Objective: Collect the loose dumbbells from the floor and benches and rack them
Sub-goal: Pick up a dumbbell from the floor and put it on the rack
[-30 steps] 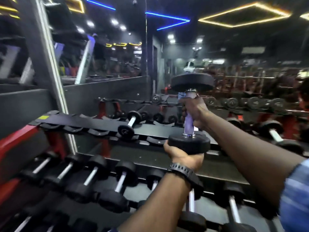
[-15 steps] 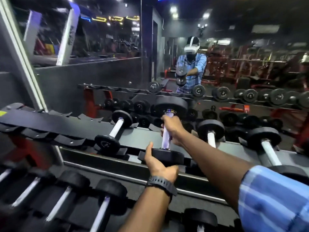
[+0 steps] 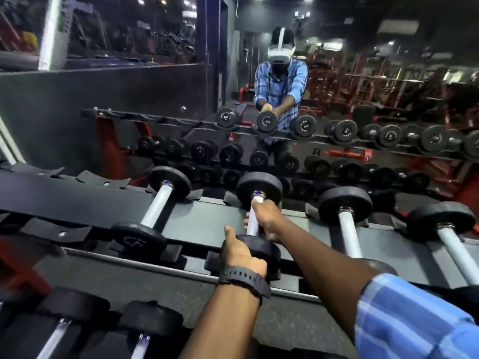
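A black dumbbell [image 3: 259,186] with a silver handle lies across the top shelf of the rack [image 3: 207,218], its far head in a back cradle and its near head at the front rail. My right hand [image 3: 265,220] is wrapped around its handle. My left hand [image 3: 239,253], with a black watch on the wrist, cups the near head from the left and below. Whether the near head rests fully in its cradle is hidden by my left hand.
Racked dumbbells lie on both sides: one to the left [image 3: 153,211], two to the right [image 3: 346,218] [image 3: 443,229]. Empty cradles [image 3: 59,233] run along the top shelf at left. A lower shelf holds more dumbbells [image 3: 147,325]. A wall mirror [image 3: 337,99] behind reflects the rack and a person.
The dumbbell came down from upright in the air onto the top shelf of the rack. Both hands stayed on it, and my view tilted down and closer.
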`<move>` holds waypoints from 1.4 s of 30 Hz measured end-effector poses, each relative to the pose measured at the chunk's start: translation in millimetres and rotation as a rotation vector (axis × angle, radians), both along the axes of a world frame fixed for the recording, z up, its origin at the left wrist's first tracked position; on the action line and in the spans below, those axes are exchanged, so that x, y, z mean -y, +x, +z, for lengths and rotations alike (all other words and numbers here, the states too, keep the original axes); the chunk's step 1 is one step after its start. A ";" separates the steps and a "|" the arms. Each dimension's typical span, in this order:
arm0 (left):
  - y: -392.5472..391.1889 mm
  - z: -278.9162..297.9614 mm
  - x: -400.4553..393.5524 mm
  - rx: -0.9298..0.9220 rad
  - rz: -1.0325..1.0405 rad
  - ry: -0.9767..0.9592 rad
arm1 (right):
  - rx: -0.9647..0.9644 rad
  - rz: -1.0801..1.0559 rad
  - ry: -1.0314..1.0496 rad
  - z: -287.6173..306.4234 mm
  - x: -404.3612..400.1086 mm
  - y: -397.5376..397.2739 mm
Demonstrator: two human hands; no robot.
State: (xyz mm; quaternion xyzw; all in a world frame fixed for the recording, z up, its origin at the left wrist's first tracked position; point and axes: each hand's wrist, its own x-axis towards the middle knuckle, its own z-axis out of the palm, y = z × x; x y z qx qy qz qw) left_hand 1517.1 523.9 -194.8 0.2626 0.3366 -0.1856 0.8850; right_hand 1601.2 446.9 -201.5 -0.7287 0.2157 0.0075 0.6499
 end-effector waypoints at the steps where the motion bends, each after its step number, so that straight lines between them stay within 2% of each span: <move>1: 1.1 -0.1 -1.9 -0.003 -0.040 -0.011 | 0.000 0.004 0.005 -0.2 0.4 0.4; 3: -0.8 3.6 -11.0 0.027 -0.108 -0.053 | -0.029 0.050 -0.032 5.9 0.7 -2.4; 5: -3.4 4.6 -17.1 0.056 -0.099 -0.026 | -0.071 0.120 -0.197 15.8 4.4 -8.2; 8: -13.2 25.3 -21.3 0.110 0.007 0.166 | -0.081 0.255 -0.372 44.4 18.8 -24.8; 11: -17.3 61.8 -32.0 0.197 0.199 0.487 | 0.002 0.273 -0.458 89.4 47.9 -40.7; 13: -24.1 98.3 -36.2 0.465 0.229 0.613 | 0.166 0.177 -0.466 128.8 75.8 -56.4; 16: -39.7 155.3 -33.7 0.940 -0.032 0.735 | 0.368 0.027 -0.444 191.7 118.0 -88.4; 18: -57.1 194.6 -29.9 1.142 -0.155 0.886 | 0.472 -0.062 -0.417 229.0 143.7 -118.0; 20: -73.2 226.5 -26.0 1.233 -0.161 0.968 | 0.535 -0.135 -0.346 258.4 159.5 -156.3; 24: -116.9 270.6 -24.5 1.322 -0.179 0.951 | 0.599 -0.239 -0.246 291.6 158.9 -247.2; 27: -150.7 282.0 -29.8 1.351 -0.188 0.878 | 0.642 -0.299 -0.217 299.8 136.9 -309.4; 35: -246.4 286.8 -48.1 1.428 -0.264 0.741 | 0.636 -0.391 -0.298 296.9 70.6 -438.2; 39: -297.2 305.3 -47.4 1.470 -0.308 0.727 | 0.659 -0.472 -0.361 310.5 62.2 -493.4; 42: -330.5 319.3 -38.5 1.549 -0.340 0.630 | 0.654 -0.487 -0.394 320.3 60.8 -529.0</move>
